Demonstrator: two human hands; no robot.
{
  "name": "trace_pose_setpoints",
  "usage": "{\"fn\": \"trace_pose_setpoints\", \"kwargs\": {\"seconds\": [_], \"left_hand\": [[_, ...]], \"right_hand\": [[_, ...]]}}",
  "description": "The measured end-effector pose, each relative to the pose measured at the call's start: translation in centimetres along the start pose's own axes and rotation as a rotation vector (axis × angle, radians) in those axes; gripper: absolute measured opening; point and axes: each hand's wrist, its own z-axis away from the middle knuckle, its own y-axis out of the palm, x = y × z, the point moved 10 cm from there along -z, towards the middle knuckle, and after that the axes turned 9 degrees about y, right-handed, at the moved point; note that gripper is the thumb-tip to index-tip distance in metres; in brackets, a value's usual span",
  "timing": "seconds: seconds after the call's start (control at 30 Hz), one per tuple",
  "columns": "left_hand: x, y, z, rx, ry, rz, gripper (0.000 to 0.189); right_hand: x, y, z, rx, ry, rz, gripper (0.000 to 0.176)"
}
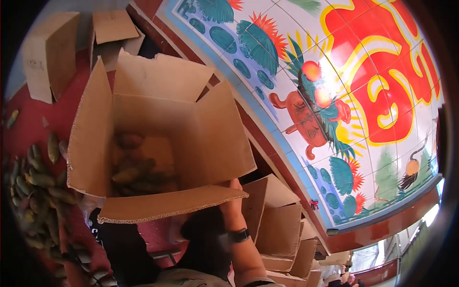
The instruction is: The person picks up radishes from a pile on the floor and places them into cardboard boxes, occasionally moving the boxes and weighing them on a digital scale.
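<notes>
At the far left, a loose heap of green and yellowish oblong fruits [38, 191] lies on the red floor [33, 119]. Beyond the heap, in the far left corner, stands a plain brown cardboard carton [50, 52]. A second empty carton with a raised flap [112, 33] sits just beside it.

The middle of the view is filled by a large open brown corrugated cardboard box [162, 143], tilted towards the camera with all four flaps spread outwards. Several of the same green-yellow fruits [129, 174] rest in shadow on its bottom.

The right hand [233, 185] comes up from below and meets the box at its near right corner, touching the underside where the near flap joins the right wall. Most of the hand is hidden behind that flap, so I cannot tell whether the fingers are curled round the cardboard or lie flat against it. A black wristwatch [238, 235] is on that wrist. The left hand is out of sight.

Right of the forearm, a row of flattened brown cardboard boxes [282, 229] leans against the base of the wall. Farther right rises a glossy tiled wall mural [334, 71] painted with red shapes, teal leaves and a red-brown creature.
</notes>
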Motion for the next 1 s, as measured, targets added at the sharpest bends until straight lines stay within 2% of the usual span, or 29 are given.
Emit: {"fn": "trace_pose_setpoints", "kwargs": {"seconds": [0.07,0.1,0.13,0.2,0.23,0.27,0.33,0.4,0.5,0.53,0.6,0.67,0.77,0.9,0.97,1.0], "left_hand": [[-1.5,2.2,2.7,0.042,-0.07,0.061,0.037],[-2.4,3.6,3.7,0.068,-0.082,0.072,0.037],[-4.8,5.3,5.7,-0.016,-0.045,-0.069,0.036],[-7.5,2.5,4.5,-0.005,0.269,-0.414,0.038],[-11.3,7.9,7.8,0.017,0.296,-0.359,0.043],[-13.8,11.9,10.2,0.039,0.323,-0.302,0.048],[-17.3,14.2,12.2,-0.019,0.461,-0.273,0.056],[-22.2,18.4,14.6,0.008,0.58,-0.3,0.066],[-25.9,23.8,18.8,0.02,0.656,-0.259,0.07],[-26.6,25.6,19.9,0.021,0.669,-0.266,0.07],[-28.2,30.3,22.1,0.172,0.775,-0.319,0.07],[-28.7,32.4,22.9,0.159,0.82,-0.335,0.067],[-29.6,39.0,25.7,0.289,0.911,-0.524,0.057],[-29.3,45.4,27.4,0.404,0.991,-0.648,0.051],[-28.2,48.9,28.0,0.534,1.006,-0.801,0.044],[-28.0,49.7,27.5,0.526,1.01,-0.807,0.044]], "right_hand": [[1.6,0.4,0.6,-0.001,0.023,-0.061,0.027],[1.2,0.3,0.6,-0.011,0.107,-0.113,0.029],[0.7,0.2,0.6,-0.021,0.192,-0.163,0.031],[0.4,0.5,0.4,-0.058,0.181,-0.326,0.035],[0.0,0.2,0.3,-0.1,0.173,-0.468,0.039],[-0.8,0.2,0.2,-0.097,0.17,-0.487,0.039],[-1.7,0.1,0.0,-0.09,0.11,-0.489,0.042],[-0.9,0.0,0.2,-0.105,0.05,-0.498,0.042],[0.2,-0.9,0.6,-0.219,-0.074,-0.386,0.042],[0.7,-1.1,0.9,-0.22,-0.073,-0.401,0.042],[3.0,-1.9,1.9,-0.292,-0.201,-0.262,0.042],[3.2,-2.2,2.2,-0.308,-0.186,-0.27,0.039],[5.5,-3.4,3.7,-0.426,-0.373,-0.196,0.03],[6.2,-4.0,4.2,-0.423,-0.401,-0.187,0.029],[6.4,-3.9,4.1,-0.366,-0.399,-0.187,0.028],[6.2,-3.9,4.1,-0.358,-0.398,-0.195,0.028]]}}
